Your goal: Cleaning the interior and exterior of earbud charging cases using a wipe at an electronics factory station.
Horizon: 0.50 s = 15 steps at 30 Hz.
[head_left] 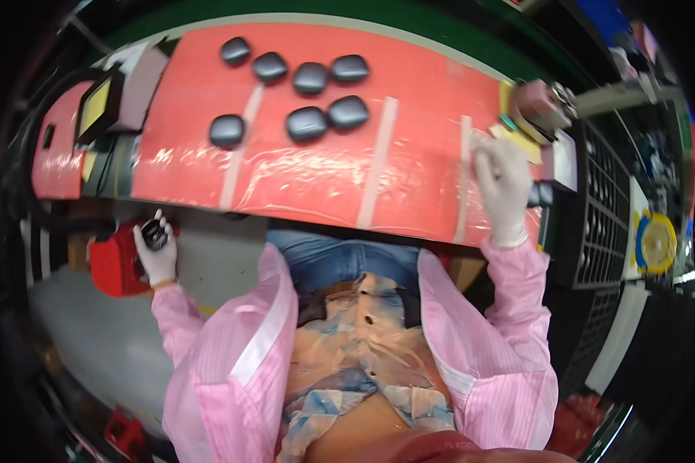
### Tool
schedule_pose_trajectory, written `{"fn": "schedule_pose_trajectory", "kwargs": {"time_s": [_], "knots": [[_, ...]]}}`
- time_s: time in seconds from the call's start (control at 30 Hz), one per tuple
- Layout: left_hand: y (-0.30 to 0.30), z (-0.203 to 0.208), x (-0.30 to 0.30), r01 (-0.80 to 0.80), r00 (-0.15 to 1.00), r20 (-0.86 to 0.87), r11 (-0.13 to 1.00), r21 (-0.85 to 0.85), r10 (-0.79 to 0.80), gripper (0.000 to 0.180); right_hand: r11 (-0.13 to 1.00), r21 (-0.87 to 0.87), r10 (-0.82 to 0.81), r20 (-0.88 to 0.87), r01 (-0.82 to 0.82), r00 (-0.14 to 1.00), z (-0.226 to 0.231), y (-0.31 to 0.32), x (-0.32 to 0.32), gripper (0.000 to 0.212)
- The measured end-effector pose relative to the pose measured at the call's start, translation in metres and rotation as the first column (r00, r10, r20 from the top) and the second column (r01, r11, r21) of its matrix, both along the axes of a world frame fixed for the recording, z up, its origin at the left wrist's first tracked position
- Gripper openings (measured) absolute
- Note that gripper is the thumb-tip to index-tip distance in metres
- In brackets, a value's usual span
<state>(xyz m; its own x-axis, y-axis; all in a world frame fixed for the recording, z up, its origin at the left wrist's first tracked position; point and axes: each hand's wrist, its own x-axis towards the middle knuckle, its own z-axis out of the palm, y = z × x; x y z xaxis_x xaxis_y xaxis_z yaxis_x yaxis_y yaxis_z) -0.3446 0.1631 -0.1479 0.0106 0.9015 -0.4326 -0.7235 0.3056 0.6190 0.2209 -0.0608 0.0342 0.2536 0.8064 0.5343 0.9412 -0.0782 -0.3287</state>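
My left hand [159,261], in a white glove, hangs off the near left edge of the table, beside a red bin. Its fingers are closed round a small black rounded case [155,234]. Over the right end of the red-covered table [425,166], my right hand [506,189], also gloved in white, has its fingers curled in; anything between them is hidden. Several dark grey rounded cases [306,123] lie spread over the left and middle of the table. Nearest to my right hand are a yellow pad [521,144] and a dark grey piece [541,194] partly behind it.
A pinkish device [541,104] stands at the far right corner. Black trays with compartments [601,204] are stacked right of the table. A box-like stand with a yellow label [96,108] is at the left end. The red bin [112,262] sits below, left of my legs.
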Motion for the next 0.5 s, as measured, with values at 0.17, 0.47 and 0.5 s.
{"fn": "schedule_pose_trajectory", "kwargs": {"time_s": [0.17, 0.47, 0.5], "knots": [[-0.040, 0.110, 0.114, 0.643, 0.739, -0.150, 0.622, 0.447, -0.657, 0.078, 0.917, 0.055, -0.398, 0.122, 0.394, 0.909, 0.053, -0.013, 0.156, 0.021], [-0.084, 0.181, 0.305, 0.590, 0.768, 0.083, 0.751, 0.296, -0.635, 0.074, 0.899, -0.234, -0.303, 0.276, 0.369, 0.912, 0.052, -0.010, 0.208, 0.027], [-0.084, 0.179, 0.321, 0.589, 0.763, 0.133, 0.765, 0.261, -0.633, 0.070, 0.917, -0.225, -0.272, 0.252, 0.330, 0.929, 0.057, -0.019, 0.217, 0.028]]}}
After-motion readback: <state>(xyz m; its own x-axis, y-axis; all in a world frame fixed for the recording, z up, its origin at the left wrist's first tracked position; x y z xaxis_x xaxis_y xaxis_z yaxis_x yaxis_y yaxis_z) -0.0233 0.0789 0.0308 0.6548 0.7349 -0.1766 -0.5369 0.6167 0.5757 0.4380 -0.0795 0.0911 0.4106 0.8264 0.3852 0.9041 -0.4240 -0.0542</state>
